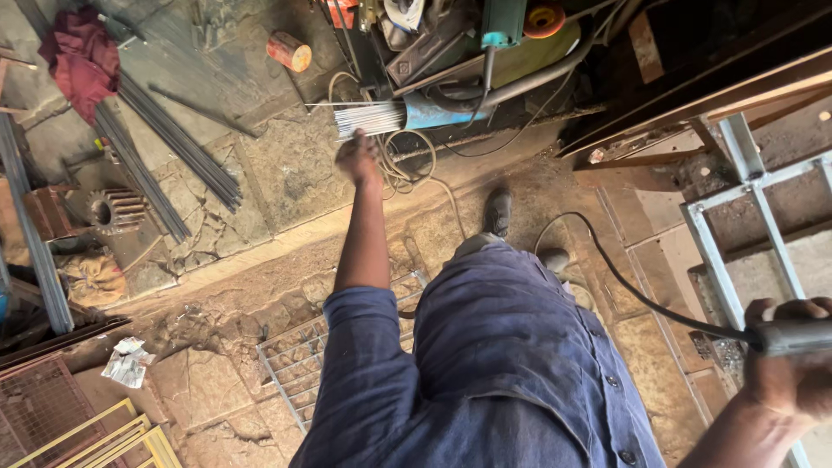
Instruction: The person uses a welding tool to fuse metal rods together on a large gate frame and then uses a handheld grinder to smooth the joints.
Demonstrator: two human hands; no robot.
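The left hand [357,159] reaches, fingers bunched, to the bundle of thin welding rods [371,119] (light, stiff, brittle-coated; best pinched mid-length) on the floor; the right hand [793,364] clamps a cabled tool handle [793,336]

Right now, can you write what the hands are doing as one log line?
left hand: reaching to bundle of thin rods | right hand: gripping grey handle with black cable | floor: stone

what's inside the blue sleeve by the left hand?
A bundle of thin grey rods sticks out of the blue sleeve, beside the left hand. Their far ends are hidden inside.
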